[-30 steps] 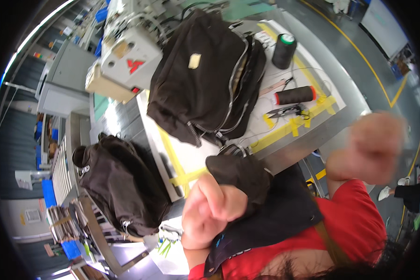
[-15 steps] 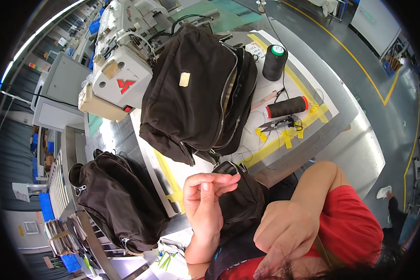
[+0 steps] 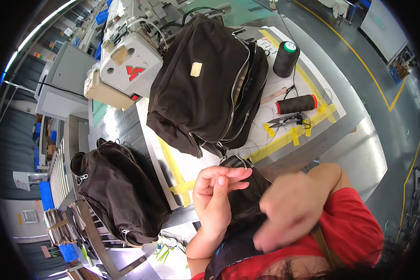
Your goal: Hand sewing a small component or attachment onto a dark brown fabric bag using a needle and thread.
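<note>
Step now: left hand [image 3: 217,198] pinches edge of dark cloth piece [image 3: 242,196] in lap, fingers curled shut on it. Right hand [image 3: 289,210] blurred against cloth, grip unclear. Next move needs firm hold. Count: 2 brown bags [image 3: 205,88] [image 3: 121,191], 2 thread spools [image 3: 285,58] [image 3: 296,104], 1 sewing machine [image 3: 130,65].

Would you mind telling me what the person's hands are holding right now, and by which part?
The left hand pinches the dark fabric piece at its upper zippered edge. The blurred right hand lies over it; its grip cannot be told.
</note>
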A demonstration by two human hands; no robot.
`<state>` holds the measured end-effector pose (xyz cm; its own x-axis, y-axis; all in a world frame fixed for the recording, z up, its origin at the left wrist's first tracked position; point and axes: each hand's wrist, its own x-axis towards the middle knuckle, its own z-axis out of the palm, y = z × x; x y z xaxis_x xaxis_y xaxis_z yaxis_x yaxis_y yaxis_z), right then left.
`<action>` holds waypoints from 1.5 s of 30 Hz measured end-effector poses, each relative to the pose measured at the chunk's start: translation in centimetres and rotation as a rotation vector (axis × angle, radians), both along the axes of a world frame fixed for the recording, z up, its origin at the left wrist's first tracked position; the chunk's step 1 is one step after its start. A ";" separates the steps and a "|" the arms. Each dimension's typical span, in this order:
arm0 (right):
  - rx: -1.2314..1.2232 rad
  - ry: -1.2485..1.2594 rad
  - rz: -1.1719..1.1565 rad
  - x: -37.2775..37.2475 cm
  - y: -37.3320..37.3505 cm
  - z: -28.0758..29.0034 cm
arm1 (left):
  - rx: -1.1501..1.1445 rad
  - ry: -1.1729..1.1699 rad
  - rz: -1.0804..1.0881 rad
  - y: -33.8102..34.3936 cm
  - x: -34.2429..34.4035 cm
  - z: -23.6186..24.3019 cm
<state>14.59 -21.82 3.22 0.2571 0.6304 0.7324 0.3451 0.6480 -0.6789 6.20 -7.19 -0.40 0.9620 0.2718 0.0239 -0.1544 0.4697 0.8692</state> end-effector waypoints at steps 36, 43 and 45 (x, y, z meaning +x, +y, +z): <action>-0.206 0.064 -0.569 1.3 0.9 -1.8 | 0.011 -0.019 0.052 -0.1 0.1 -0.9; -0.213 -0.020 -0.591 1.5 1.0 -2.1 | 0.008 -0.040 0.061 -0.2 0.2 -0.9; -0.223 -0.014 -0.588 1.5 1.0 -2.4 | 0.010 -0.063 0.061 -0.2 0.2 -0.9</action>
